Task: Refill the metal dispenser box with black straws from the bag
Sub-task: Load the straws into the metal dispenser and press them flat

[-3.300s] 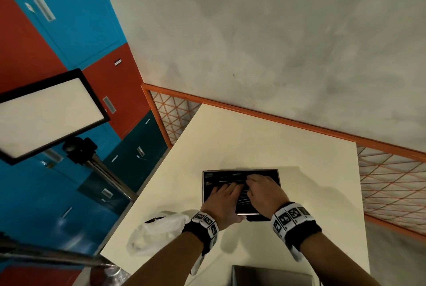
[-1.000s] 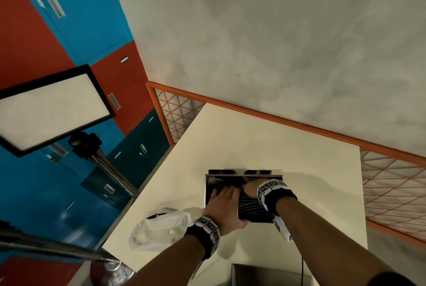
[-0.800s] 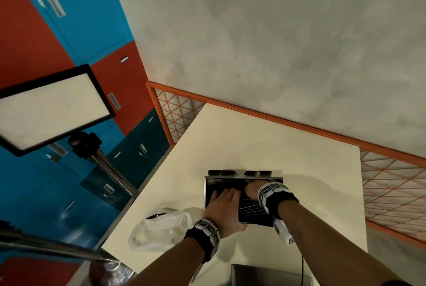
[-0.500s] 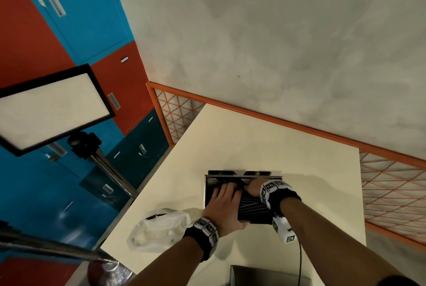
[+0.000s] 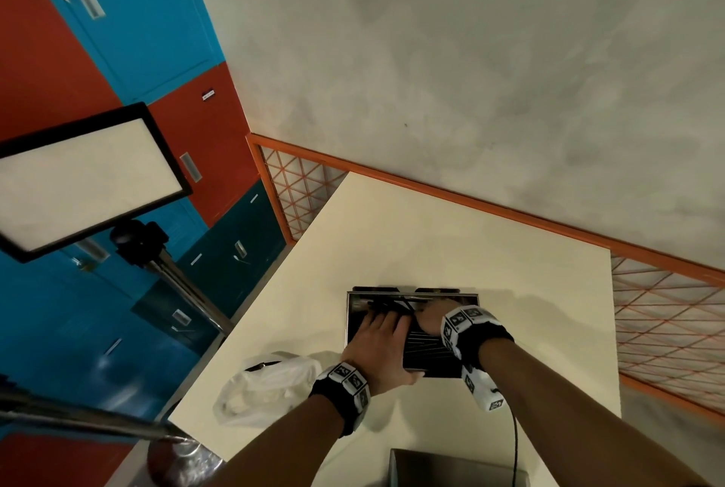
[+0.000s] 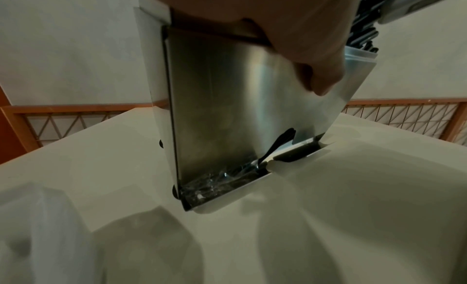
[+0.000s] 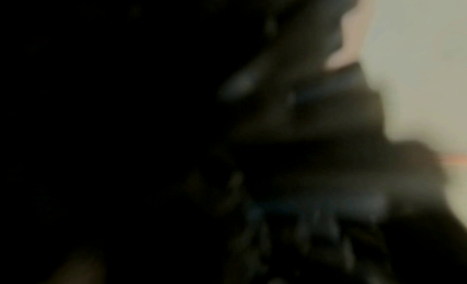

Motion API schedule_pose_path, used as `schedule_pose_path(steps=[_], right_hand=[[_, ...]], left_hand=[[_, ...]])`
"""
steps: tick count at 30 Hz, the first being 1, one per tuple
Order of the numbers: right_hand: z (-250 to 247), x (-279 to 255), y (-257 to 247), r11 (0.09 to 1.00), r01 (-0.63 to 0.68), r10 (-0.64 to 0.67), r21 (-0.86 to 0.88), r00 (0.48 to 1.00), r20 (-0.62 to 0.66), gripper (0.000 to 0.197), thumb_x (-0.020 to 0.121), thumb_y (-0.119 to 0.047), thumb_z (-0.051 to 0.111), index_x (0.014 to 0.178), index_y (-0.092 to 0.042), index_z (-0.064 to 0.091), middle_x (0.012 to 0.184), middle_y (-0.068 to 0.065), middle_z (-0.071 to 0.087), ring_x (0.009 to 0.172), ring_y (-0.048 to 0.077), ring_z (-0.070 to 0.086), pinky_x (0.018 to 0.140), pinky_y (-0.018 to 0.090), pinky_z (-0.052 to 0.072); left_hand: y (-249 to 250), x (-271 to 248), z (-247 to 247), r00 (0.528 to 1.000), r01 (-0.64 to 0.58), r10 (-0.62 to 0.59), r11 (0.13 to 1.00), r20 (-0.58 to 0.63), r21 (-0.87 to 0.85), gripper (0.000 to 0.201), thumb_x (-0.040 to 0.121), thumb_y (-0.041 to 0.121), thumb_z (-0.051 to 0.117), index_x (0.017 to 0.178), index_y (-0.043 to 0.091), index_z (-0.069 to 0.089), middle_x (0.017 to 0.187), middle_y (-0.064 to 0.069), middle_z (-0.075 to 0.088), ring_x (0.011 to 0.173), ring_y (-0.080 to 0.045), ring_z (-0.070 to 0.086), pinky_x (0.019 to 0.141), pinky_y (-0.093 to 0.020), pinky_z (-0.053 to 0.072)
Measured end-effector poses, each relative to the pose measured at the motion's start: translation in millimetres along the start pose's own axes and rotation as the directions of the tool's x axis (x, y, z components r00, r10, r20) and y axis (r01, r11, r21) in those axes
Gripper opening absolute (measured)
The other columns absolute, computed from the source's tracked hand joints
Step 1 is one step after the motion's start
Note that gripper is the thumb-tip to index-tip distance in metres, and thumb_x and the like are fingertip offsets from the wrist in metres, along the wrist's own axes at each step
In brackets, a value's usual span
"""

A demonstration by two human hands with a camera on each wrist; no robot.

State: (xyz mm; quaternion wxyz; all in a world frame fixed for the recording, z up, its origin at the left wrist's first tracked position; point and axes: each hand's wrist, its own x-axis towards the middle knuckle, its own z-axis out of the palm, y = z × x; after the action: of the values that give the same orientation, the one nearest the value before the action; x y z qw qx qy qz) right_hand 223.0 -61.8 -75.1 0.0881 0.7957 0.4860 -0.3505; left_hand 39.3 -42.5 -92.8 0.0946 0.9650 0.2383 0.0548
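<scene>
The left hand (image 5: 378, 343) lies flat, fingers straight, on the black straws (image 5: 427, 347) inside the metal dispenser box (image 5: 469, 297). The right hand (image 5: 433, 320) reaches in beside it; its grip cannot be told. The straws lie across the box. The plastic bag (image 5: 263, 388) rests near the surface's left edge.

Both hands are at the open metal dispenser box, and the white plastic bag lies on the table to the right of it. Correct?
Not quite: in the head view the white plastic bag lies left of the metal dispenser box, beside the left hand. The right hand is at the box too.
</scene>
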Motion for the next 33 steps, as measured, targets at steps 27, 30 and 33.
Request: schedule_pose_path(steps=[27, 30, 33], right_hand=[[-8, 3, -11, 0.966, 0.199, -0.189, -0.167, 0.979, 0.071, 0.036, 0.095, -0.022, 0.039, 0.122, -0.03, 0.062, 0.12, 0.005, 0.068, 0.101, 0.027, 0.064, 0.092, 0.039, 0.052], [-8, -3, -12, 0.962, 0.206, -0.201, -0.177, 0.979, 0.045, 0.044, 0.095, -0.025, 0.036, 0.134, -0.037, 0.052, 0.129, 0.004, 0.064, 0.109, 0.028, 0.062, 0.098, 0.041, 0.05], [-18, -21, -17, 0.947, 0.269, -0.261, -0.177, 0.963, 0.066, 0.057, 0.099, -0.016, 0.034, 0.15, -0.041, 0.031, 0.14, 0.005, 0.056, 0.115, 0.028, 0.059, 0.096, 0.029, 0.047]], left_hand=[[3, 0, -6, 1.0, 0.006, -0.007, 1.0, 0.008, 0.029, 0.083, 0.063, 0.072, 0.058, 0.123, 0.016, 0.05, 0.109, -0.005, 0.062, 0.099, -0.029, 0.058, 0.095, -0.044, 0.045], [3, -3, -3, 1.0, 0.01, -0.01, 1.0, 0.006, 0.015, 0.081, 0.062, 0.072, 0.058, 0.121, 0.017, 0.05, 0.109, -0.004, 0.063, 0.1, -0.028, 0.059, 0.097, -0.043, 0.046], [3, -2, -3, 1.0, 0.007, -0.007, 1.0, 0.012, 0.013, 0.081, 0.062, 0.072, 0.058, 0.122, 0.017, 0.051, 0.113, -0.003, 0.063, 0.102, -0.027, 0.059, 0.098, -0.043, 0.044]])
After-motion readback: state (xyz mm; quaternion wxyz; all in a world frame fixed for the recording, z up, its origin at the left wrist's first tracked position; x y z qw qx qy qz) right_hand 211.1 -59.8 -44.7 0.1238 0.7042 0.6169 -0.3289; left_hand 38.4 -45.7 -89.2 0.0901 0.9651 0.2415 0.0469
